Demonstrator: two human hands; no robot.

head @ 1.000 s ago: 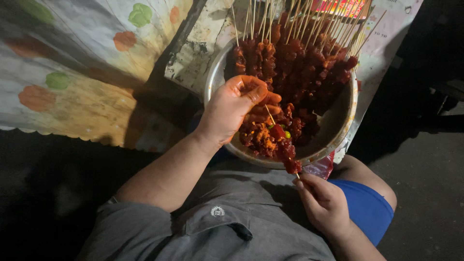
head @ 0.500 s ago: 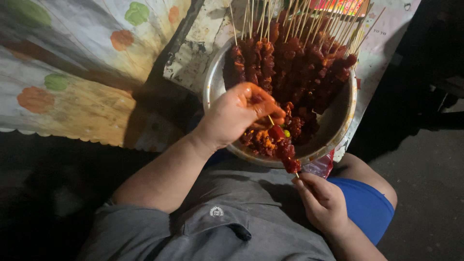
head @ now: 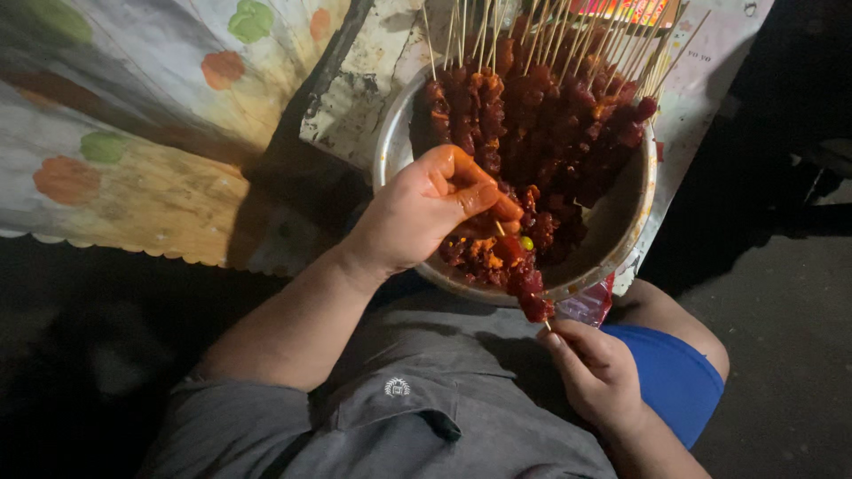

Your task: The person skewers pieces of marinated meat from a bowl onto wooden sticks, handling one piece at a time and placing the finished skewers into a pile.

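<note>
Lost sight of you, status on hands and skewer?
Left hand pinching meat onto the skewer over the metal bowl. Right hand has its grip on the stick end. Nothing in the way.

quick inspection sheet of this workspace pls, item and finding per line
surface: patterned cloth spread at left, dark ground around it
job's things: metal bowl piled with meat skewers; one skewer being loaded
clutter: nothing seen
hands: left hand pinches meat at the skewer's upper end; right hand grips its lower tip
cables: nothing seen
surroundings: dim; grey shirt and blue shorts below
</note>
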